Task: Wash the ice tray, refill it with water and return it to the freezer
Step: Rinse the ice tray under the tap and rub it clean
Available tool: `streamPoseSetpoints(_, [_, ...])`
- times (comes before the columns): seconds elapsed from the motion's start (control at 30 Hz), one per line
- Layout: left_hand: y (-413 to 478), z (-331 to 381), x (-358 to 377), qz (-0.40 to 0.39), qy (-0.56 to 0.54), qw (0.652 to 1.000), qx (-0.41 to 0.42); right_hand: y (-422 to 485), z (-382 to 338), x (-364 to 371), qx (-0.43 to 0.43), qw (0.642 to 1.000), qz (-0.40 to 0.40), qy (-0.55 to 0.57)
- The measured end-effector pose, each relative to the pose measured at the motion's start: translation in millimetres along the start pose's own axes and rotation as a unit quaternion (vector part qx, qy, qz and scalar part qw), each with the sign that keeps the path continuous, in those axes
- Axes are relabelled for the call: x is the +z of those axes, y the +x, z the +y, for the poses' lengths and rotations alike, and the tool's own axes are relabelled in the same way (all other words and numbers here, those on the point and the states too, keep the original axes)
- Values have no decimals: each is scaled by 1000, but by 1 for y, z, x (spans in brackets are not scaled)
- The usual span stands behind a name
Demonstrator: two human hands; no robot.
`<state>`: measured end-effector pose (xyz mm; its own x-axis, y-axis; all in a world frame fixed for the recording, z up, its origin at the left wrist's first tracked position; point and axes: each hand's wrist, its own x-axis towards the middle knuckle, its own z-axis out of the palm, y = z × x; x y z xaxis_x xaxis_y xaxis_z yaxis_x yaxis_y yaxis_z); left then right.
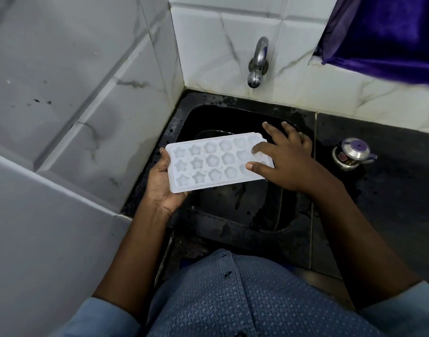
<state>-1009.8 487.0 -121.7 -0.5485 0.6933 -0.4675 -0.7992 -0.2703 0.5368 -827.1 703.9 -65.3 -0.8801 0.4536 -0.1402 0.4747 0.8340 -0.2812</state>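
**Shirt (pixel 233 300) against sink (pixel 233 229): ice tray (pixel 208 164) held, wash pending**

Cups up, the ice tray is held above the basin, short of the tap (pixel 256 64), where no stream shows. The left hand (pixel 163 183) grips one short end. The right hand (pixel 291 164) rests on the other, fingers straight and spread.

Advised: bring it under the spout, tilt to drain, rub each cup.

Writing: the red label on the steel pot (pixel 352 154) is unreadable.

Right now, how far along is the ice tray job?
The ice tray is already over the sink. The left hand grips its end; the right hand rests flat on top. No water runs from the tap, so washing, refilling and the freezer probably remain.
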Motion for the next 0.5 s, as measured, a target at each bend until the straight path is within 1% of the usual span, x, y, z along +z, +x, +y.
streamPoseSetpoints(0.1, [0, 0, 0, 3, -2, 1000, 4, 0, 0, 0, 21, 1000, 2, -3])
streamPoseSetpoints(0.23, [2, -1, -2, -4, 20, 1000, 3, 0, -2, -2, 10, 999, -27, 19])
streamPoseSetpoints(0.37, [3, 0, -1, -4, 7, 1000, -1, 1, 0, -1, 21, 999, -13, 25])
streamPoseSetpoints(0.5, [6, 2, -1, -3, -1, 1000, 2, 2, 3, 3, 2, 999, -15, 28])
